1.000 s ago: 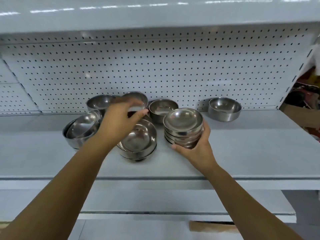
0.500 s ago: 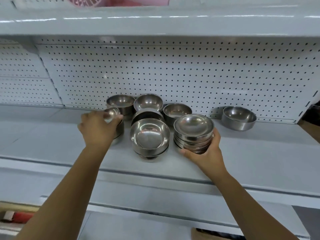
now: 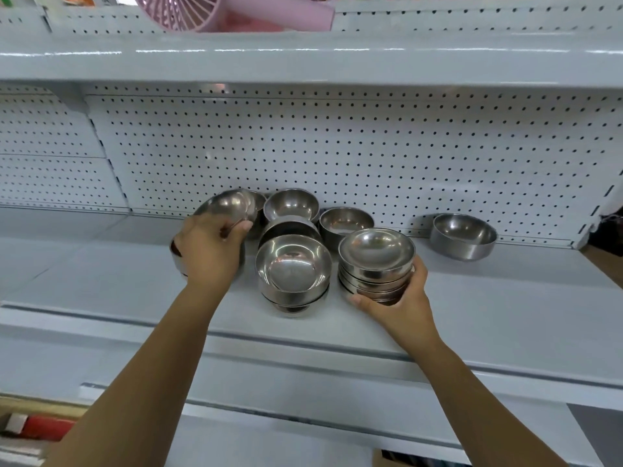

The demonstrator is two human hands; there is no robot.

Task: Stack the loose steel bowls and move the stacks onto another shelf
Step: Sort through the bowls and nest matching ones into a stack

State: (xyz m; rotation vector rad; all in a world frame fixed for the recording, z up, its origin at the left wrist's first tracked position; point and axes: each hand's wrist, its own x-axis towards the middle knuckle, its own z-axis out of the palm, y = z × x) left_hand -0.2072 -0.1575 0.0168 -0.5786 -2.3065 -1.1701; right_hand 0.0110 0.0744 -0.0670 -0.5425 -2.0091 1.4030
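Since half a second ago the left grip (image 3: 210, 254) has come up off the left pile and now holds a tilted bowl (image 3: 226, 207) raised above it. The right grip (image 3: 401, 298) has not left its stack.

Hidden or unclear:
- The left pile (image 3: 175, 256) is mostly covered by the left grip, with only a sliver of rim showing, so the bowl count cannot be told.
- A back-left bowl (image 3: 258, 203) is half hidden behind the tilted bowl.
- A dark bowl (image 3: 290, 227) sits behind the middle stack (image 3: 293, 271), only its upper part visible.
- The bottom of the right stack (image 3: 376, 261) is covered by fingers, so the exact count is unclear.
- A pink plastic item (image 3: 202, 11) on the upper shelf (image 3: 303, 59) is cut off by the top edge.
- A red object (image 3: 37, 426) at lower left is blurry.

Grips: the left fingers curl over the tilted bowl's rim. The right wraps the right stack's lower side, thumb in front.

Bowls: shiny steel, round, open side up apart from the tilted one. All stand on the grey shelf (image 3: 135, 284) in front of the pegboard (image 3: 337, 156). The middle and right stacks are just beside each other near the front. Two single bowls (image 3: 291, 203) (image 3: 345, 222) stand at the back. A lone bowl (image 3: 463, 235) stands well apart to the right.
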